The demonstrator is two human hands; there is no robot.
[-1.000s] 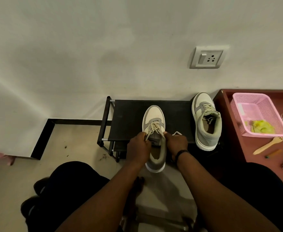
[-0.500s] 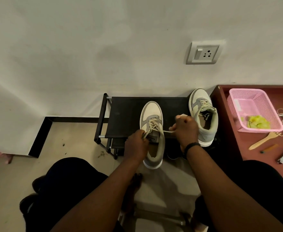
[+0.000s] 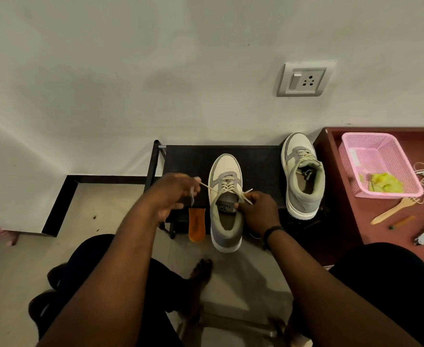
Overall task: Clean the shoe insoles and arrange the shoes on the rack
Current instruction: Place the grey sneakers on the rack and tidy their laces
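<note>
Dim, warm indoor light, your left hand [image 3: 170,194] smeared by motion blur, soft shadows on the wall [image 3: 155,71], wide-angle bending at the edges.

I count two sneakers: one [image 3: 225,204] in front of me, one [image 3: 303,176] to its right. One orange insole [image 3: 196,224], one black rack [image 3: 190,159], one pink basket [image 3: 378,164], one wooden spoon [image 3: 393,210], one wall socket [image 3: 304,79].
</note>
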